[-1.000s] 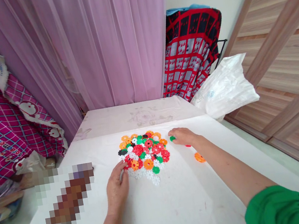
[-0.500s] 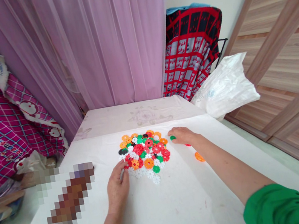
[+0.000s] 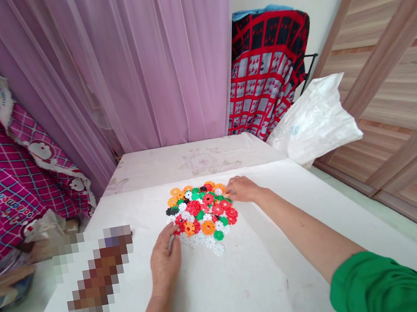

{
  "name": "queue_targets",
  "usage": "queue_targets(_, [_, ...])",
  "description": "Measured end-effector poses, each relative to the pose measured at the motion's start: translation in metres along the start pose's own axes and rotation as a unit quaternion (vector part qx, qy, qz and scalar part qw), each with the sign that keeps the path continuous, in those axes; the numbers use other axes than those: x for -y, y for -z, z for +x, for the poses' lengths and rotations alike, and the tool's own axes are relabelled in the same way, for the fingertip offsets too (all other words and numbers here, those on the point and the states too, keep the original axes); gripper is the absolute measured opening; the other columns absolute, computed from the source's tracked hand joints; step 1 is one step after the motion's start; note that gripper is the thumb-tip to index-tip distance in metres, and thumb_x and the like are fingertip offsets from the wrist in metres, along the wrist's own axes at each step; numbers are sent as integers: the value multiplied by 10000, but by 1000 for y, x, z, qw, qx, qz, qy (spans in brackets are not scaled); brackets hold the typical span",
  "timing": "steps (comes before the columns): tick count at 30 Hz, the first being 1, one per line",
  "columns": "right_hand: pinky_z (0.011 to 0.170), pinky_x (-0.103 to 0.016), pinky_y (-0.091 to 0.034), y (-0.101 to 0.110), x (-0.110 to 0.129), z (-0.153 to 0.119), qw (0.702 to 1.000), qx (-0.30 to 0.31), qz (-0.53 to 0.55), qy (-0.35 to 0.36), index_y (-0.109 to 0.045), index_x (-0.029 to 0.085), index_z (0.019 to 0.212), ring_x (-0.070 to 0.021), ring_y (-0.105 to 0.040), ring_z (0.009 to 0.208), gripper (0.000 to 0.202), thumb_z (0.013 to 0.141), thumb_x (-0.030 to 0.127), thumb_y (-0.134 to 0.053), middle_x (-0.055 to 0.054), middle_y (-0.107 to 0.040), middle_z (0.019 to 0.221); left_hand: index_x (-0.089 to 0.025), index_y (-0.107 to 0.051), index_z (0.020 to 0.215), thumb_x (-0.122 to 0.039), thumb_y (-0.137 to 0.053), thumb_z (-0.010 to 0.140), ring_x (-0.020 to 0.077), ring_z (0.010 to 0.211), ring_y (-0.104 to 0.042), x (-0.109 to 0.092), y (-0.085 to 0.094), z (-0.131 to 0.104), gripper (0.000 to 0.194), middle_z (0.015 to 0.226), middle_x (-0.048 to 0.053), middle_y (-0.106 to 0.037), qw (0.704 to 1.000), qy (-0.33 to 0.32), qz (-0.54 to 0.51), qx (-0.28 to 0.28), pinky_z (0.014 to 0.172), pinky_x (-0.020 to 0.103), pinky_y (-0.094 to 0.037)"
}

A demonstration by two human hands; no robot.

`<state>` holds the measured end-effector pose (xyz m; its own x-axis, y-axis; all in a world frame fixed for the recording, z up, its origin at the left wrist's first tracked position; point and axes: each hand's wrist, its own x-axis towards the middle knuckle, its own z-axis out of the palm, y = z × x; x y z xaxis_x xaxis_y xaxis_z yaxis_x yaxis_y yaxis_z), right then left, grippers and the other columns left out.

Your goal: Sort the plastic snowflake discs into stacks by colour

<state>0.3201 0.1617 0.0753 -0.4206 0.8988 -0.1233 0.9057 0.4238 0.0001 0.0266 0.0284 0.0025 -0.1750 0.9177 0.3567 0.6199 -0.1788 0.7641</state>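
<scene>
A pile of flower-shaped discs point(image 3: 202, 211) in red, orange, green, white and black lies on the white-covered table point(image 3: 232, 296). My left hand point(image 3: 167, 253) rests at the pile's near left edge, its fingertips touching the discs there and the thumb apart from the fingers. At the right edge of the pile is my right hand point(image 3: 243, 189), with its fingertips at an orange disc and a green one. Whether it grips any disc is hidden by the fingers.
A pixelated reddish-brown object point(image 3: 102, 272) lies on the table at the left. At the back right, a white plastic bag point(image 3: 314, 119) stands by the table edge. Pink curtains point(image 3: 163, 57) hang behind.
My right hand has moved left to the pile. The loose green, red and orange discs that lay to the right are no longer seen there. My left hand has stayed in place.
</scene>
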Motion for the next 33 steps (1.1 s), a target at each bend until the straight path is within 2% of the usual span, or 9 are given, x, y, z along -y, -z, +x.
queue_targets(4, [757,-213,-418,-2,-22,-9,996,-30,82,-19,-737,243,956,-163,-618,913,259,873,320,-505,-31,-714,984,-260,-678,1067,-353,-466,845,204,1141,-612,1,-1,0,321,1229,32,-664,1000,-3,1,-2,1025,373,-459])
queue_targets(8, [680,-210,-427,-3,-57,-37,983,-51,158,-79,-726,222,935,-140,-620,771,254,843,240,-490,1,-721,859,-257,-677,1072,-347,-462,840,207,1145,-611,1,-1,0,328,1239,31,-659,1000,0,5,0,1026,373,-458])
queue_targets(12, [689,-231,-431,-3,-72,-59,976,-74,154,-133,-710,222,912,-149,-615,771,247,836,221,-475,-6,-718,857,-263,-680,1056,-346,-475,824,207,1129,-620,0,0,1,320,1228,23,-667,1000,-1,5,-6,1018,372,-466])
queue_targets(15, [764,-245,-431,-2,-59,-59,982,-93,114,-121,-688,232,986,-159,-613,882,237,834,241,-507,-28,-703,1019,-265,-684,1041,-347,-481,818,207,1124,-622,0,1,2,313,1221,21,-671,1000,5,3,-7,1011,369,-470])
queue_targets(19, [927,-311,-379,2,-28,-41,996,-76,40,-35,-648,226,1109,-223,-535,1115,351,760,264,-622,-76,-647,1173,-256,-678,1062,-365,-468,824,216,1147,-609,0,1,1,336,1238,33,-660,1000,9,1,-1,1031,389,-452])
queue_targets(22, [923,-336,-360,3,-11,-28,1000,-30,-1,-6,-647,231,1109,-242,-530,1111,367,744,269,-636,-95,-658,1108,-250,-674,1078,-368,-463,831,218,1147,-608,1,0,0,346,1243,41,-656,1000,8,1,2,1034,395,-450])
queue_targets(25, [893,-317,-357,1,-3,-19,1000,-8,-3,-1,-654,232,1079,-227,-544,1082,323,760,232,-603,-81,-675,1071,-249,-677,1076,-354,-473,829,216,1137,-614,1,0,0,337,1235,40,-660,1000,8,3,-3,1026,387,-458])
queue_targets(30, [872,-309,-368,0,-1,-12,1000,-1,11,-1,-671,245,1045,-223,-560,1053,275,781,237,-595,-50,-700,1060,-259,-676,1075,-342,-476,828,210,1139,-613,-3,2,0,328,1237,30,-661,1000,7,4,1,1015,374,-466])
queue_targets(33, [878,-304,-376,6,-5,-12,999,-34,25,0,-699,240,979,-213,-572,1029,220,847,258,-522,-49,-713,1010,-253,-676,1065,-356,-460,835,210,1137,-614,-6,3,0,331,1232,36,-663,1000,8,3,6,1007,368,-472])
